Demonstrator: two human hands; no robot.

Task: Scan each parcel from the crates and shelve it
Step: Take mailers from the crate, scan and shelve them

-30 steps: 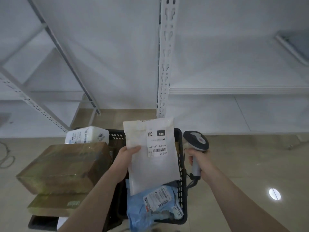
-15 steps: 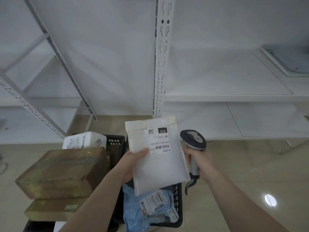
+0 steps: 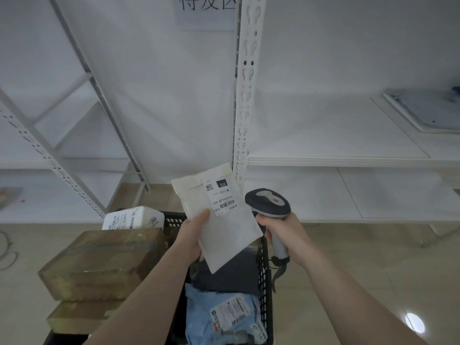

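My left hand [image 3: 193, 235] grips the white mailer [image 3: 219, 220], now raised and tilted above the black crate [image 3: 265, 275] toward the shelf [image 3: 336, 159], my right hand [image 3: 286, 235] grasps the scanner [image 3: 270, 204] beside its label, so shelving follows

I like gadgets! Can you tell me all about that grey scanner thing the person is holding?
The scanner is a handheld barcode gun that looks like plastic: a dark grey rounded head with a light grey top panel and a small reddish mark, on a pale grey handle. The right hand grips the handle, holding it upright, head tilted forward beside the white parcel. A dark cord hangs from the handle's bottom end.
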